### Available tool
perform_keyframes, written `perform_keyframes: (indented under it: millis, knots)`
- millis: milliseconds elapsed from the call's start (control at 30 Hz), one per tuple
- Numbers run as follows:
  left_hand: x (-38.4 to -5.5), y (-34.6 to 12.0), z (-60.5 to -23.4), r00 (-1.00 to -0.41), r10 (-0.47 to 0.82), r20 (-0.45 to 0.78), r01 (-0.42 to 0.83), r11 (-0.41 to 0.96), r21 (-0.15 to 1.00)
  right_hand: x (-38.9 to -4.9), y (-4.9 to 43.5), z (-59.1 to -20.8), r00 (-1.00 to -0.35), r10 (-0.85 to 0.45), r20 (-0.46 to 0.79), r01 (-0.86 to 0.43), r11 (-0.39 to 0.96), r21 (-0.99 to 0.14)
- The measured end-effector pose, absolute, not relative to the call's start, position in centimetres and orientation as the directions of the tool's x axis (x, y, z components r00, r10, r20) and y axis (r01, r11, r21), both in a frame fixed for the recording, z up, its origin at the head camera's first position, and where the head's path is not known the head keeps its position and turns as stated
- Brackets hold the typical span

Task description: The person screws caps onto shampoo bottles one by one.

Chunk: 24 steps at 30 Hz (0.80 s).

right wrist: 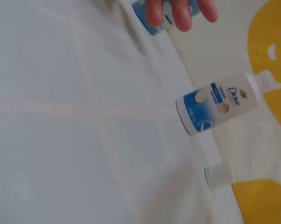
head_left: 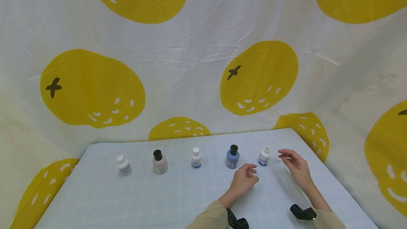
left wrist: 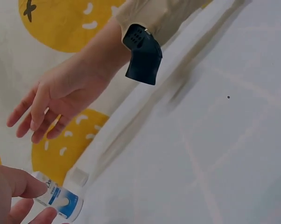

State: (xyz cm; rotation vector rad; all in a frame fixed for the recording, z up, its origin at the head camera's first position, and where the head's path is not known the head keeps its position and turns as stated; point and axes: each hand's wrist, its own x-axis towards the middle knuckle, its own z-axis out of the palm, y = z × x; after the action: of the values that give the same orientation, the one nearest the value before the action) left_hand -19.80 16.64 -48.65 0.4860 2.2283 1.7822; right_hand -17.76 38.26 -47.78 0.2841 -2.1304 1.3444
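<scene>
A small white Dove bottle with a blue label [head_left: 263, 158] stands upright with its threaded neck bare; the right wrist view shows the same bottle [right wrist: 217, 103] tilted by the camera angle. Just to its right, a white cap [head_left: 277, 159] sits on the table, also seen as a pale cap [right wrist: 219, 176] in the right wrist view. My left hand [head_left: 244, 180] is in front and to the left of the bottle, fingers loosely bent around nothing. On the other side, my right hand [head_left: 296, 169] hovers beside the cap with relaxed, slightly spread fingers, holding nothing.
Left of the Dove bottle, a row holds a blue bottle with a black cap [head_left: 233, 157], a white-capped bottle [head_left: 196, 158], a pale pink bottle [head_left: 160, 163] and another white bottle [head_left: 124, 166]. A patterned curtain [head_left: 197, 91] hangs behind the checked table [head_left: 143, 200].
</scene>
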Motion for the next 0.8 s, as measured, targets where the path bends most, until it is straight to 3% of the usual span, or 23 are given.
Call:
perform_keyframes:
  millis: [333,600,800]
  knots:
    - [-21.1,19.5,-49.1,-0.947,0.312,0.073,0.166,0.283,0.945,-18.9,40.5,-48.3,-0.834,0.246,0.494,-0.32,0.514,-0.796]
    - [-22.8,21.3,-48.8,-0.952,0.3,0.069,0.158,0.282,0.946,-20.0,41.4,-49.0,-0.875,0.214,0.434,-0.266,0.537,-0.801]
    - [-23.8,22.1,-49.0,-0.945,0.323,0.05,0.145,0.278,0.95,-20.4,41.4,-48.8,-0.947,0.233,0.219,-0.036,0.602,-0.797]
